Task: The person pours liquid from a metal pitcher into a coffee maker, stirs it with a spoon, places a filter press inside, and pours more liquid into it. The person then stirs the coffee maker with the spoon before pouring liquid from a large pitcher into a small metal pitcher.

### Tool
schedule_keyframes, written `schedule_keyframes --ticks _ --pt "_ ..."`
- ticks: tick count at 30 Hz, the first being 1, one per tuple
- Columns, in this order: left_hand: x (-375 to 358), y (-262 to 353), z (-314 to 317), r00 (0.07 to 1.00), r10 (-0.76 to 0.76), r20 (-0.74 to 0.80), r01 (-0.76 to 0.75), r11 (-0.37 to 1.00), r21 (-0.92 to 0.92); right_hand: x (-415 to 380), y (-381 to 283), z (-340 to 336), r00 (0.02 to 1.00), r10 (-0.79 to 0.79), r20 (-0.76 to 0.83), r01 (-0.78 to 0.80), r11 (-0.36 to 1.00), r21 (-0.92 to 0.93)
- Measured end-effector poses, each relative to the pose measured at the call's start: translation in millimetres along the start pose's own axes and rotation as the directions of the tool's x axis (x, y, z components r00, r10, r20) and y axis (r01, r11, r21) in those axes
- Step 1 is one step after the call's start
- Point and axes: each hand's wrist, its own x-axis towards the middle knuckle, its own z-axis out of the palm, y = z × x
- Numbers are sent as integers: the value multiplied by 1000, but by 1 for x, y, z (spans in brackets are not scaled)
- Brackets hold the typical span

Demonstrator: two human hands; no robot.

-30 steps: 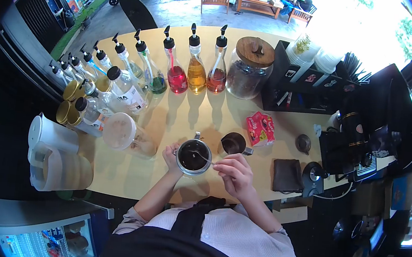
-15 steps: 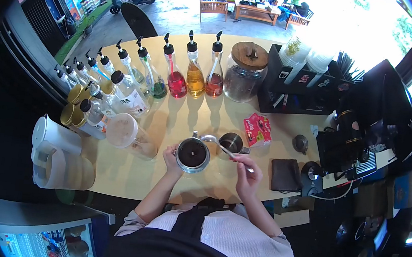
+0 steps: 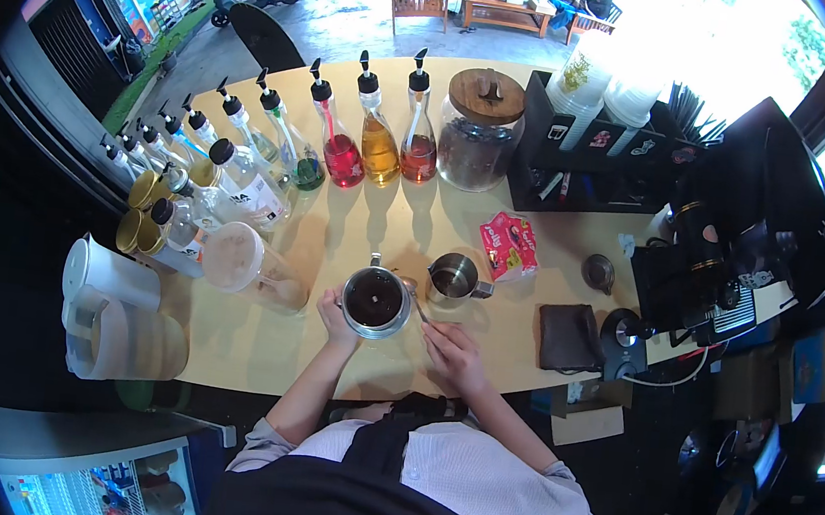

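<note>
A metal pitcher (image 3: 375, 301) with dark liquid in it is at the middle of the counter, and my left hand (image 3: 337, 316) is wrapped round its left side. My right hand (image 3: 454, 353) pinches the handle of a metal spoon (image 3: 416, 298), whose bowl is at the pitcher's right rim. Behind my right hand stands a second, smaller metal pitcher (image 3: 454, 278), its handle to the right. A pink packet (image 3: 509, 247) lies beyond it.
Pump bottles (image 3: 343, 155) line the counter's far left edge beside a wooden-lidded jar (image 3: 481, 144). A clear tub (image 3: 234, 257) and white jugs (image 3: 112, 275) stand left. On the right are a black cup organizer (image 3: 593, 166), a brown pouch (image 3: 569, 337) and a coffee machine (image 3: 704, 258).
My right hand has moved left and toward me, bringing the spoon from above the gap between the pitchers down to the right rim of the held one. The view has shifted slightly.
</note>
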Motion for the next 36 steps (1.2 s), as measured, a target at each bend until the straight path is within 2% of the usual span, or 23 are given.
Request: schedule_keyframes --ticks 2,6,9,10,11,12,13,14,15,17,18,20,21,22,23,24,26,30,36 --pt "1 -3 2 991 131 -22 -130 990 55 -3 3 2 997 -12 79 17 998 -64" --pt "-1 2 4 992 130 -2 -128 980 152 -7 9 5 986 47 161 -30 994 -108" --pt "4 -12 -6 984 150 100 -169 963 210 -8 12 8 977 84 196 -54 986 -157" --pt "4 -19 -5 999 -10 45 13 998 -62 -8 12 8 977 68 204 -31 983 -180" --pt "4 -22 -5 983 -180 36 182 925 -335 -7 12 8 976 51 212 -8 979 -202" --pt "2 -9 -2 983 -182 37 183 925 -334 -7 11 8 976 53 211 -10 979 -202" --pt "1 5 -1 997 15 75 -16 1000 12 -7 10 9 975 65 215 -19 977 -211" --pt "0 15 0 966 187 178 -238 910 341 -4 7 8 973 77 218 -27 975 -221" --pt "1 15 0 966 187 179 -239 910 339 -1 4 7 973 77 216 -28 975 -222" --pt "1 15 0 961 219 170 -271 871 410 7 -7 1 980 172 95 -169 985 -36" --pt "1 16 2 960 220 171 -273 871 409 14 -14 -3 981 171 94 -169 985 -37" --pt "-1 16 7 996 49 71 -58 989 134 33 -27 -11 980 196 34 -199 976 86" --pt "-1 8 4 996 47 73 -56 989 133 43 -33 -13 980 198 34 -200 976 85" --pt "1 -4 0 998 -17 60 16 1000 23 54 -38 -14 989 149 7 -148 980 133" --pt "2 -12 -3 995 -81 52 85 993 -88 64 -43 -12 995 99 -21 -94 979 181" --pt "2 -9 -2 996 -79 47 83 993 -88 73 -48 -11 995 96 -18 -92 979 183" --pt "-2 -3 4 963 -268 38 266 911 -317 86 -55 -5 997 38 71 -53 971 231" --pt "-4 -1 13 961 -277 18 266 901 -343 87 -55 15 979 92 181 -134 963 234" --pt "3 -48 -9 980 -197 -2 187 933 -309 75 -42 35 985 121 123 -150 953 262"
